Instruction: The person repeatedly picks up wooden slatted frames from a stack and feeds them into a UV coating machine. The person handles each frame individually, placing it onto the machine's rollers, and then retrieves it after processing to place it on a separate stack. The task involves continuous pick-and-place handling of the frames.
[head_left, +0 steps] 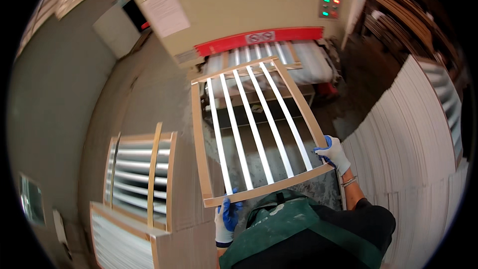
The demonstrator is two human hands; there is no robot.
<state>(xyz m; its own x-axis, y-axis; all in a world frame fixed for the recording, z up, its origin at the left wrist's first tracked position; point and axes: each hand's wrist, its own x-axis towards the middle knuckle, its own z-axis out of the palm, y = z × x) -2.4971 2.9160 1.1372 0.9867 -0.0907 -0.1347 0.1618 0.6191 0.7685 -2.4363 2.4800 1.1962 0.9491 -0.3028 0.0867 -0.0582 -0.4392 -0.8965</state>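
Both gloved hands, left hand (226, 216) and right hand (332, 153), pinch the slatted wooden frame with white bars (256, 134) by its near rail, at the beige machine's (239, 10) mouth; next it likely needs level carrying.

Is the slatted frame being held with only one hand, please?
No, the left hand grips the near edge of the slatted frame while the right hand grips its right corner.

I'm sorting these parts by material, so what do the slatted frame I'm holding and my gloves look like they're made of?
The slatted frame: the outer rails look like raw, unfinished wood or fibreboard, matte tan; the slats look white-coated, smooth with a slight sheen. The gloves on the left hand and right hand: white knit fabric, with blue, probably rubbery, coating on the fingers.
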